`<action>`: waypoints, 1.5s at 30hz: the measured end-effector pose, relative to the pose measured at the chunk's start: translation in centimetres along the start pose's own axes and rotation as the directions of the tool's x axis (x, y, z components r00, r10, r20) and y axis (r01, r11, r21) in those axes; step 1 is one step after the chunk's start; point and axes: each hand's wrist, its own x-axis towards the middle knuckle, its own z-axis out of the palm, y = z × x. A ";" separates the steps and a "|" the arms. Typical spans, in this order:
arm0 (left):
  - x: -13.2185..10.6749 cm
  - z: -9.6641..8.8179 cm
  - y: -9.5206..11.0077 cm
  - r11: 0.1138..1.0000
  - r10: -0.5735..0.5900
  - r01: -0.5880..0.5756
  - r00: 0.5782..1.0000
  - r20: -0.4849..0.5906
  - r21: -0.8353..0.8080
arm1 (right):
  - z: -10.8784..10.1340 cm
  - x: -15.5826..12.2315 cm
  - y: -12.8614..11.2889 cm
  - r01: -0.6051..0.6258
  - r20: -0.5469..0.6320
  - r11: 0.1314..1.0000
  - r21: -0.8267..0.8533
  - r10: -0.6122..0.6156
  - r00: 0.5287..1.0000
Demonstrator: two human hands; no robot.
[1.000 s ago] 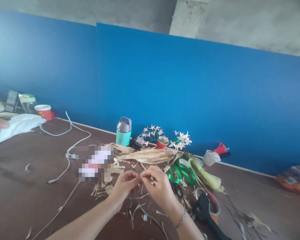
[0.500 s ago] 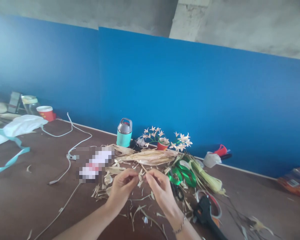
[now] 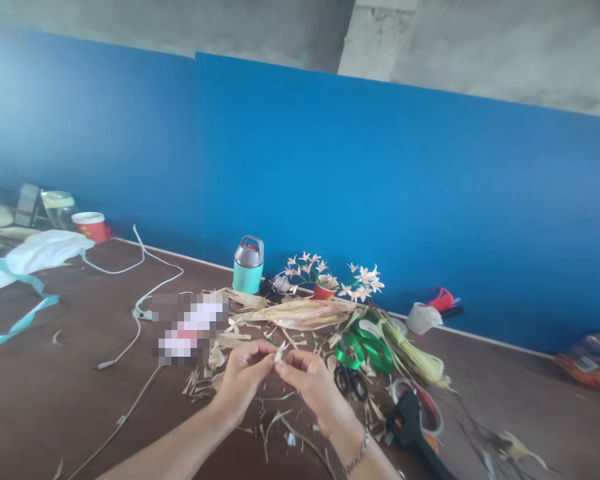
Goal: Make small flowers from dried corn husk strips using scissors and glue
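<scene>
My left hand [image 3: 243, 377] and my right hand [image 3: 311, 381] meet over the table's middle, thumbs and forefingers pinched together. Between their fingertips is a small pale piece of dried husk [image 3: 281, 351], pointed at the top like a little flower. Both hands seem to grip it; the fingers cover its lower part. Just beyond the fingers lies a thin tan stick [image 3: 290, 339]. Black-handled scissors [image 3: 351, 383] rest to the right of my right hand, partly under the green ribbon [image 3: 375, 348]. Husk scraps are scattered beneath both hands.
A bundle of dried husks [image 3: 305, 314] lies beyond my hands, before a cup of pale flowers [image 3: 325, 288] and a turquoise flask [image 3: 248, 275]. A black glue gun [image 3: 410, 423] is near right, by a tape roll [image 3: 433, 408]. A white cable [image 3: 140, 320] runs left.
My right hand has moved left, so its fingertips now meet those of my left hand at the pale husk piece. More of the scissors shows.
</scene>
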 end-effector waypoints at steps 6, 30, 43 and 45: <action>0.0 0.3 0.3 0.979 -0.175 0.176 0.984 0.025 -0.101 | -1.4 -0.2 -1.2 -0.004 -0.002 1.000 -0.006 0.004 1.000; 0.1 0.0 -0.6 0.995 -0.045 0.046 0.999 -0.015 0.085 | -0.6 -0.3 -0.3 0.346 -0.103 0.804 -0.484 -0.445 0.890; -0.1 0.3 -0.1 0.996 -0.023 0.024 1.000 -0.011 0.088 | -1.2 -0.2 -0.7 0.309 -0.036 0.832 -0.461 -0.365 0.930; -0.2 0.3 0.0 0.996 -0.056 0.057 0.998 -0.023 0.072 | -1.3 -0.1 -0.7 0.288 -0.033 0.847 -0.446 -0.337 0.941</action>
